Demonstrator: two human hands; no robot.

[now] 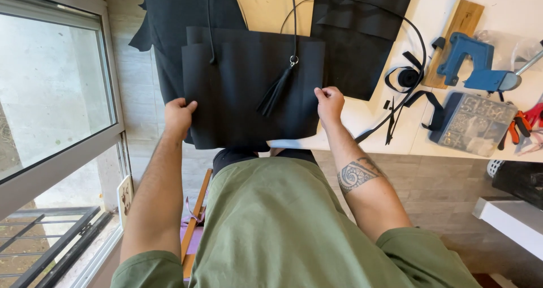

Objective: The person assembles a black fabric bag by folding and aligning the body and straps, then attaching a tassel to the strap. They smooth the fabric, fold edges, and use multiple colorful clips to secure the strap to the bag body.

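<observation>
A black leather bag piece (237, 90) hangs partly over the front edge of a white table (373, 124). My left hand (179, 116) grips its lower left edge. My right hand (330, 103) pinches its right edge. A black tassel (275, 93) on a metal ring dangles down the middle of the piece, hung from a thin black cord (294, 22). More black leather sheets (356, 33) and a tan board (271, 5) lie behind it on the table.
A blue hand press (472, 61) on a wooden block, a roll of black strap (406, 77), a clear box of small parts (472, 123) and red-handled pliers (523, 124) sit to the right. A window (54, 90) is on the left.
</observation>
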